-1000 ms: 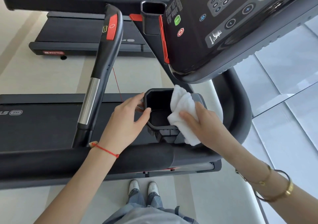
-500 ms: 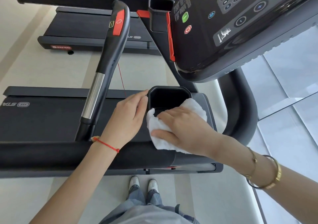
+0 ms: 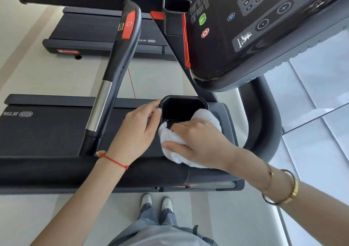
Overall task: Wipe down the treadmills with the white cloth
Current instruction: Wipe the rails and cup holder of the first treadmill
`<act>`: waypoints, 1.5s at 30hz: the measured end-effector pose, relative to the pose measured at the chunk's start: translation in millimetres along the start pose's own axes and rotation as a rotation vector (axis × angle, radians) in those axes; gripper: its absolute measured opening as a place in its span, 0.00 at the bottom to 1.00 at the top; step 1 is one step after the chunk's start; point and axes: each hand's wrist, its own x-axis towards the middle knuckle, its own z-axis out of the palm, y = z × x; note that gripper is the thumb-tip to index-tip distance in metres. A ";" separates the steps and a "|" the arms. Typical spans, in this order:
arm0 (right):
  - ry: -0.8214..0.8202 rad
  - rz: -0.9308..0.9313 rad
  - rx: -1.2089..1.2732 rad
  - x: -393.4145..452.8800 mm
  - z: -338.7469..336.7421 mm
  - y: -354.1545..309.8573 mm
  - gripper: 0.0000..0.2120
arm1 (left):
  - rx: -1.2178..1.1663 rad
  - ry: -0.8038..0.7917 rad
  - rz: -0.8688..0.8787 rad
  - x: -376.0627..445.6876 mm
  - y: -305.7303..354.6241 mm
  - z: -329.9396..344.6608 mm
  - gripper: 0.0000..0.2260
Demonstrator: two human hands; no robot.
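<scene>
Item: white cloth (image 3: 171, 141), bunched, being pressed by the right hand (image 3: 200, 143) against the near rim of the black cup holder (image 3: 184, 109) and the grey console shelf (image 3: 223, 117) beside it. The right hand's fingers are being laid fairly flat over the cloth, thumb alongside, so that the fabric is being held down rather than pinched (a wiping hold, by judgement). Part of the cloth is being draped over the holder's right edge.

Item: left hand (image 3: 137, 132), fingers being curved loosely against the left wall of the cup holder, touching it; nothing is being enclosed. It is probably being placed there to steady the holder or the body against the wiping pressure. A red string bracelet (image 3: 115, 160) is being worn at that wrist; gold bangles (image 3: 290, 191) at the right.

Item: treadmill console (image 3: 264, 28), glossy black, being carried above the holder's far-right corner, with a green button (image 3: 202, 19) and a red one (image 3: 205, 32). A handle with a red panel (image 3: 120, 56) is being angled down to the padded front bar (image 3: 56, 170), over which both forearms are being reached.

Room: a pale floor (image 3: 37, 79) is being shared with a second treadmill (image 3: 105, 34) beyond; glass panels (image 3: 317, 98) are being lit brightly at the right. Shoes (image 3: 156, 203) are being seen below the bar.
</scene>
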 end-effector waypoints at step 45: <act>-0.271 0.157 0.071 10.4 -11.1 7.4 0.16 | 0.002 0.004 0.032 1.0 -2.4 1.6 0.20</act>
